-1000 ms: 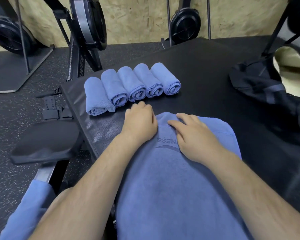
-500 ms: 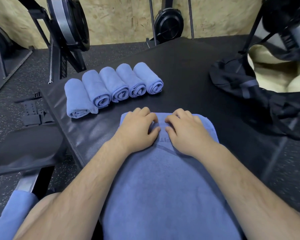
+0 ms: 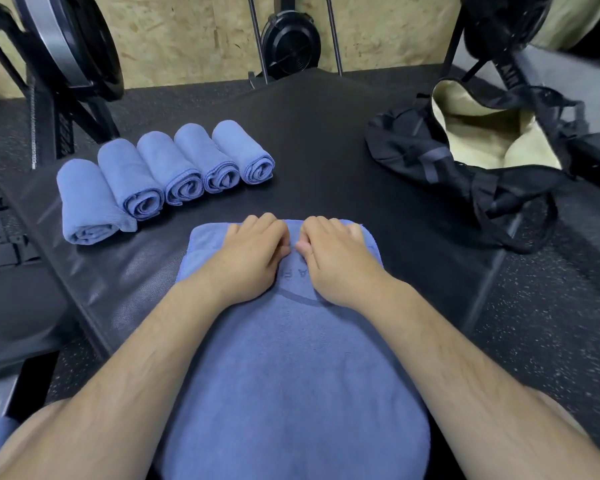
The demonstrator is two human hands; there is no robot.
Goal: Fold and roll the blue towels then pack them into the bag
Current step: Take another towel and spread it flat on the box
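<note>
Flat towel (image 3: 291, 375) is seen as plain mid blue, with darker tone-on-tone lettering (image 3: 293, 275) and a curved line beneath it. Row of rolled towels (image 3: 168, 168) is rendered in the same blue, spiral layers edged slightly darker at the ends. Tabletop (image 3: 309, 140) is shown black, fine woven texture, grey sheen at the near-left corner. Bag (image 3: 413, 147) is black outside with dull grey strap bands; lining (image 3: 478, 133) pale cream. Floor (image 3: 551, 323) is black, speckled with small white flecks. Wall (image 3: 194, 36) is tan, chipboard flake pattern. Flywheel (image 3: 73, 39) is black with a grey rim band.

Black padded platform (image 3: 326, 133); fan-wheel machine (image 3: 290, 46), probably rower, against chipboard wall (image 3: 187, 36); speckled floor (image 3: 551, 323).
</note>
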